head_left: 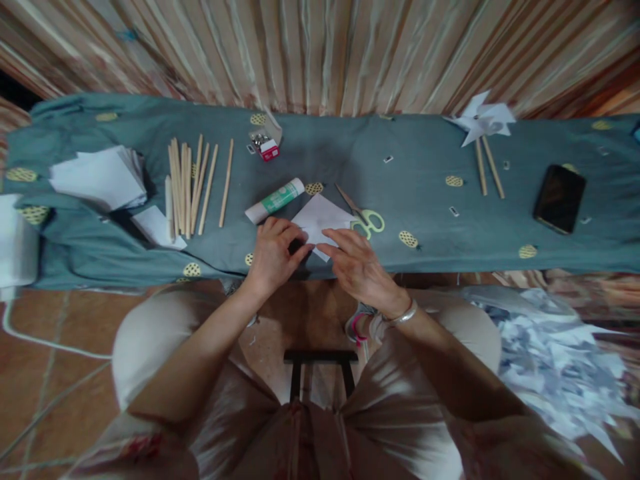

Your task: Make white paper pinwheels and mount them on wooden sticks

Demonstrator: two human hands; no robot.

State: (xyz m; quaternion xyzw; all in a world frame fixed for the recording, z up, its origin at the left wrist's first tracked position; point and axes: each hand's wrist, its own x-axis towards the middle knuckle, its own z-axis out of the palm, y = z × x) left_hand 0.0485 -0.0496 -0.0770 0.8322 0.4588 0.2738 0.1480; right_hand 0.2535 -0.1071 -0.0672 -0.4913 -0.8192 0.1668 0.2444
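A white paper square (323, 212) lies turned like a diamond near the table's front edge, between my hands. My left hand (274, 257) has its fingers curled at the paper's left corner, thumb and forefinger drawn together on it. From the right, my right hand (359, 265) grips the paper's lower part between thumb and fingertips. Just beyond my left hand lies a glue stick (276, 200) with a green label. Scissors (367, 219) with pale green handles rest at the paper's right corner, blades pointing away. The paper's lower edges are partly hidden by my fingers.
Wooden sticks (187, 190) and a stack of white paper (100, 177) lie to the left. An open box of pins (267, 143) stands behind the glue. Rightward are paper pinwheels (483, 120) on sticks and a phone (559, 199). A bag of paper pieces (560, 367) sits below.
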